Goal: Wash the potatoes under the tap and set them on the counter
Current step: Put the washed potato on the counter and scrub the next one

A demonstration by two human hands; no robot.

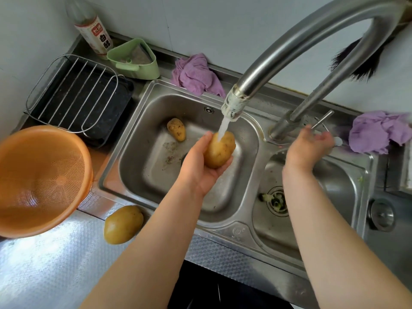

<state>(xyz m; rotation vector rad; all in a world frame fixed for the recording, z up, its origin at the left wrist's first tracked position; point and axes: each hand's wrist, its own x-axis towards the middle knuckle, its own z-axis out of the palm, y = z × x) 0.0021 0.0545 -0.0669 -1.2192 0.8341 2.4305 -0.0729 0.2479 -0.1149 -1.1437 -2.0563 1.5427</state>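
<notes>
Head view shows a person at a steel double sink. The left hand cups a large potato from below, fingers curled round it, and holds it above the left basin, directly in the stream of water that falls from the tap. The right hand is near the tap's thin lever, fingers loosely spread and blurred; it seems to hold nothing, and whether it touches the lever cannot be told.

A smaller potato, with dirt spots, lies on the floor of the left basin. Another potato lies on the counter just beside the sink's front edge, looking clean.

The step in hand is probably the rinsing of the second potato. The next move probably calls for the right hand to rub the skin under the water while the left hand turns it, then to put it beside the one on the counter.
</notes>
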